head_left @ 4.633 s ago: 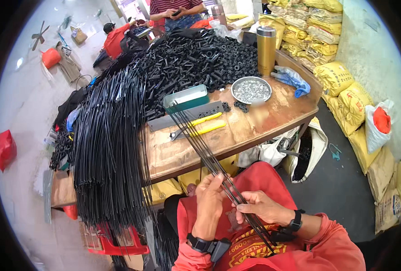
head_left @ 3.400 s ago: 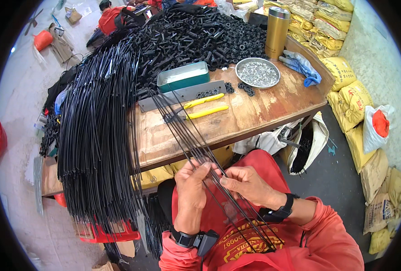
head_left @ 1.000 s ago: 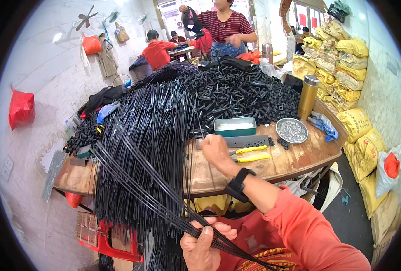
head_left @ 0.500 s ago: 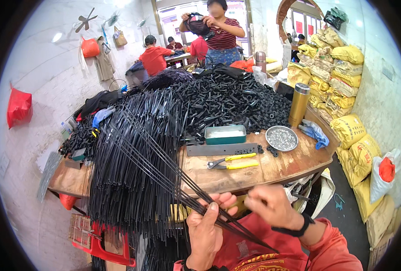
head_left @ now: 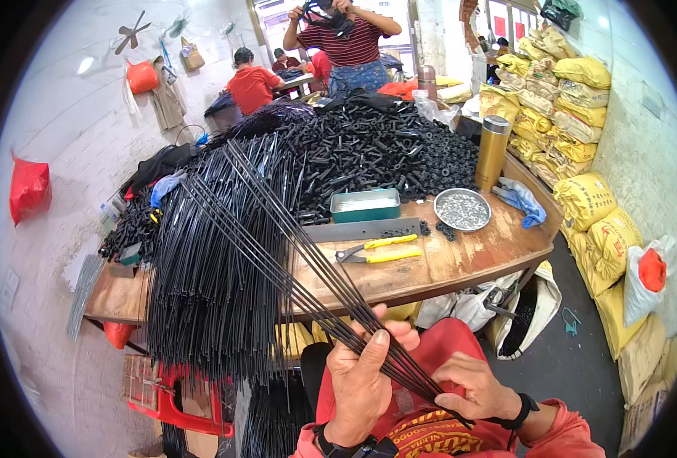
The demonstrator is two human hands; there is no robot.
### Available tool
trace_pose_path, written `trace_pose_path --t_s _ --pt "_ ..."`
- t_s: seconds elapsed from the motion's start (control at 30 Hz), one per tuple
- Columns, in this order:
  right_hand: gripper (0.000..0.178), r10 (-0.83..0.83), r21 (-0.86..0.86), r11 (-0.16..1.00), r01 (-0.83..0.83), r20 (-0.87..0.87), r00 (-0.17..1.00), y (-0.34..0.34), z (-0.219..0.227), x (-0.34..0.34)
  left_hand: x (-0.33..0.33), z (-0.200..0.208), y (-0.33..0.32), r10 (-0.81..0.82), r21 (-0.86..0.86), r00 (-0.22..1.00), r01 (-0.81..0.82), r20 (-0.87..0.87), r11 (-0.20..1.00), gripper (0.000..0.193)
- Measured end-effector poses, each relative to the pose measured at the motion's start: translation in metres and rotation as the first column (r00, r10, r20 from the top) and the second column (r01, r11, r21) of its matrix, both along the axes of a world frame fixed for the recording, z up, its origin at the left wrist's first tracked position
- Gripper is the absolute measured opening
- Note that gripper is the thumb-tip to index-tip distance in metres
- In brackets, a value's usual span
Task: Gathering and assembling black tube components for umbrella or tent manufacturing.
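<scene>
My left hand [head_left: 363, 378] is closed around a loose bundle of long thin black rods [head_left: 411, 372], thumb across the top. The rods slant up and left over the table, fanned into two groups. At their near ends, above my lap, my right hand [head_left: 475, 388] has its fingers curled and pinched on the rod tips; the exact contact is partly hidden. A thick heap of similar black rods [head_left: 209, 290] hangs over the table's front edge. Yellow-handled pliers [head_left: 392, 254] lie beyond my hands, near a flat metal bar [head_left: 323, 233].
A green tin [head_left: 366, 206], a round metal dish [head_left: 463, 210] of small silvery pieces and a gold thermos [head_left: 492, 153] stand on the wooden table [head_left: 460, 263]. Behind is a pile of short black parts [head_left: 376, 145]. Yellow sacks [head_left: 586, 206] line the right wall; a red stool [head_left: 174, 416] stands lower left.
My right hand has come down from above the rods to their near ends and closed there. My left hand with the rods has shifted slightly right. The standing person's raised hands have moved up.
</scene>
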State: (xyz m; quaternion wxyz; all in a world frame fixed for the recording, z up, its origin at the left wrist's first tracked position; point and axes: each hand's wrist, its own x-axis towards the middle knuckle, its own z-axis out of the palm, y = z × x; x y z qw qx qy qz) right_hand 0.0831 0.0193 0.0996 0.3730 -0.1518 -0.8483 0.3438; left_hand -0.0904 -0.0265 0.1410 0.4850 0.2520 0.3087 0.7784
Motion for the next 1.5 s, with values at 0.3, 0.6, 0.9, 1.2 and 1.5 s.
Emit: trace_pose_path --t_s 0.3,0.6,0.9,1.2,1.5 --pt "0.021 -0.327 0.125 0.944 0.306 0.213 0.921 0.107 0.009 -0.032 0.019 0.009 -0.023 -0.148 0.054 0.989 0.149 -0.019 0.987 0.02" --pt "0.045 -0.437 0.478 0.834 0.276 0.268 0.859 0.174 -0.009 -0.096 0.0 -0.035 0.024 -0.11 -0.223 0.992 0.122 0.065 0.967 0.018" --pt "0.031 -0.369 0.655 0.741 0.151 0.208 0.906 0.177 -0.011 -0.13 0.011 -0.018 -0.016 -0.1 -0.194 0.994 0.091 -0.034 0.977 0.02" --pt "0.018 -0.386 0.702 0.688 0.182 0.142 0.912 0.182 -0.015 -0.12 0.03 0.025 -0.037 -0.221 0.125 0.938 0.26 -0.266 0.957 0.019" --pt "0.025 -0.414 0.651 0.737 0.179 0.226 0.881 0.193 -0.01 -0.058 -0.006 -0.072 0.057 -0.265 -0.34 0.95 0.306 0.162 0.889 0.015"
